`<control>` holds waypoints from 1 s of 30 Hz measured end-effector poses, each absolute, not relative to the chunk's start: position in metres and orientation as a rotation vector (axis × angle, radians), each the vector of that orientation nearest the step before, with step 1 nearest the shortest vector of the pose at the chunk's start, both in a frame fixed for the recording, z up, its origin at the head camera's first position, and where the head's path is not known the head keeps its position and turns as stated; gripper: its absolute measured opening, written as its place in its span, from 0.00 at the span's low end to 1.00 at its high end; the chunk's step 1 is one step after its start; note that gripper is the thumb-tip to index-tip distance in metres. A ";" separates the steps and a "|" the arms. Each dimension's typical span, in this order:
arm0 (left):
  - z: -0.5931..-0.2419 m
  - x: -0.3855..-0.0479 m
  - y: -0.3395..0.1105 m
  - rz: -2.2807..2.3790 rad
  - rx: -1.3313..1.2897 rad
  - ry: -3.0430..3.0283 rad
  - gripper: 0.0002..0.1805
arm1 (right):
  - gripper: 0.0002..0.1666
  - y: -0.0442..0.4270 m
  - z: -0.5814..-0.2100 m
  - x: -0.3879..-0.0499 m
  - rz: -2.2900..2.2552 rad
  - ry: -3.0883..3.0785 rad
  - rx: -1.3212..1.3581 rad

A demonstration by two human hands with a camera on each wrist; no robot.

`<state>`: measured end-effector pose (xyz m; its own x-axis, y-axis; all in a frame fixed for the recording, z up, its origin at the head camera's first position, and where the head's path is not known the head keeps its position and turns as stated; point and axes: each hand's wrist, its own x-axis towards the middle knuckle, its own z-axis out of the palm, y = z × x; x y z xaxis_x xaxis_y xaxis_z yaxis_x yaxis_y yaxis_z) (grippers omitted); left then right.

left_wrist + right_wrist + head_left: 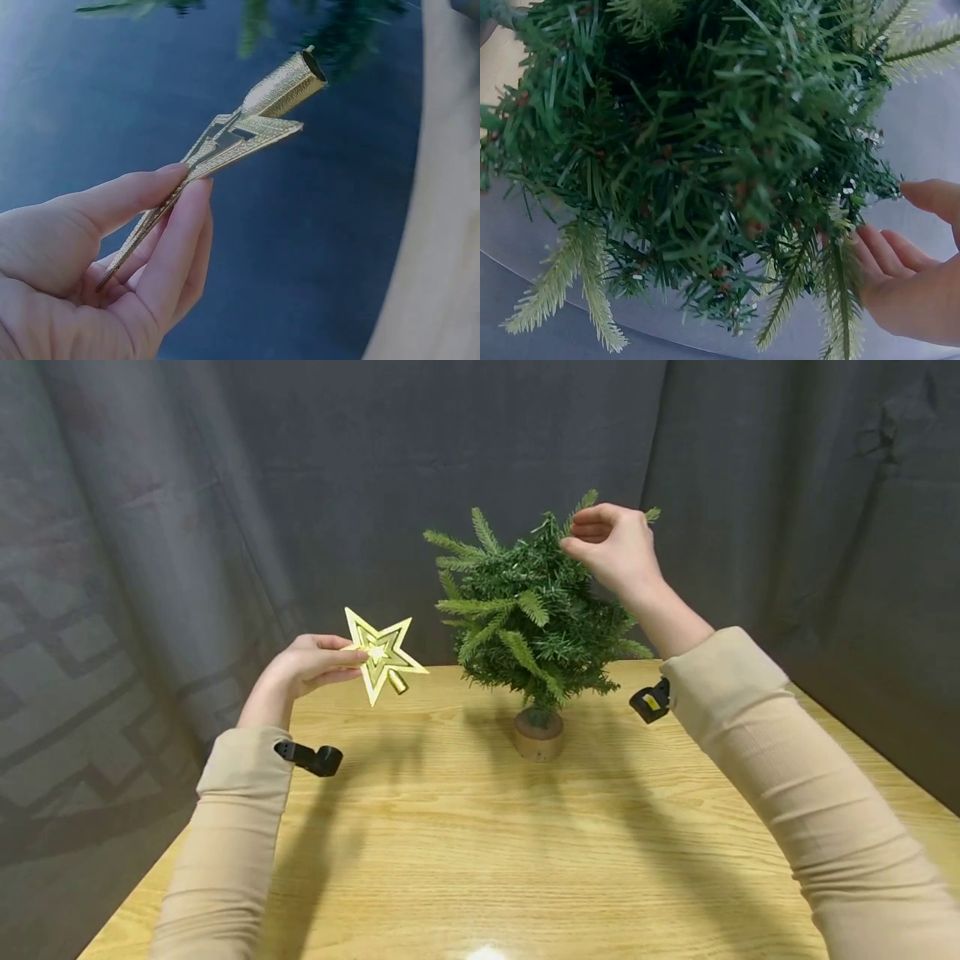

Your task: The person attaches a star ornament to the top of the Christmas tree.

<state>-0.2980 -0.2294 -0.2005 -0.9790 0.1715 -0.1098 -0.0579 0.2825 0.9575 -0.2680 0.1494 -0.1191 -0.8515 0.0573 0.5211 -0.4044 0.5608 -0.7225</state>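
Observation:
In the head view my left hand (311,662) holds a gold star (378,653) left of a small green artificial tree (547,627). The left wrist view shows thumb and fingers of that hand (142,232) pinching the star (214,154) edge-on, its hollow gold socket (285,84) pointing away. My right hand (618,547) is at the upper right of the tree, beside its top. From the right wrist, the hand (911,262) has thumb and fingers apart around the tip of the tree (705,165); whether the thumb touches it cannot be told.
The tree stands upright on a round wooden base (538,735) near the back of a light wooden table (480,843). Grey curtains (337,485) hang behind and at both sides. Black wrist cameras are strapped at both beige sleeves (232,827).

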 end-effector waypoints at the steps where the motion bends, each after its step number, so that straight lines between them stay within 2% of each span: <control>1: -0.195 -0.297 -0.230 1.787 0.102 2.354 0.11 | 0.26 0.149 -0.120 -0.268 1.237 -2.299 0.275; 9: -0.156 -0.292 -0.228 1.835 0.138 2.397 0.16 | 0.24 0.142 -0.129 -0.276 1.182 -2.284 0.263; 20: -0.121 -0.283 -0.217 2.118 0.146 2.251 0.08 | 0.21 0.133 -0.134 -0.283 1.067 -2.278 0.265; 30: -0.088 -0.283 -0.201 2.227 0.079 2.178 0.12 | 0.19 0.131 -0.132 -0.285 1.001 -2.259 0.227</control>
